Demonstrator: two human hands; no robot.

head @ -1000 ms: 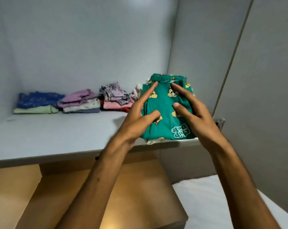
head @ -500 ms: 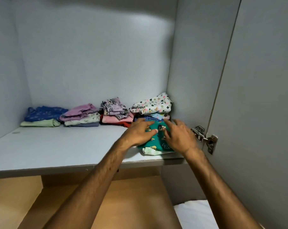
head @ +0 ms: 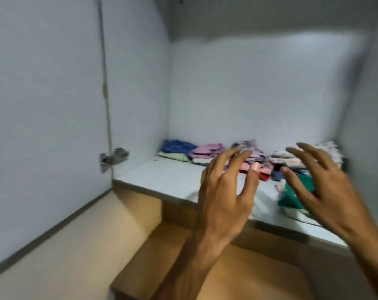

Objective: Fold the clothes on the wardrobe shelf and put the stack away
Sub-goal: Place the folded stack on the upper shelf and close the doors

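Green folded garment [head: 296, 192] lies at the front right of the white wardrobe shelf [head: 168, 176], on top of a pale piece whose edge shows beneath it. Print on the green fabric: not readable, frame is motion-blurred. No brand, label or lettering can be made out anywhere.

Right hand [head: 328, 187] hovers over the green garment, fingers spread and slightly curled, holding nothing; whether it touches the cloth cannot be told. Left hand [head: 224, 191] is raised just beside it, in front of the shelf edge, fingers likewise spread and bent, empty.

Behind the green garment, a white patterned stack [head: 292, 158] sits against the right wall. Further left along the back of the shelf, in a row: a pink and red stack [head: 257, 163] partly hidden by the left hand, a pink stack [head: 207, 151], then a blue stack [head: 178, 146] on a pale green piece.

Left of the shelf, a metal hinge [head: 112, 158] joins the open door [head: 45, 126]. Below the shelf, tan wooden panels [head: 131, 213].
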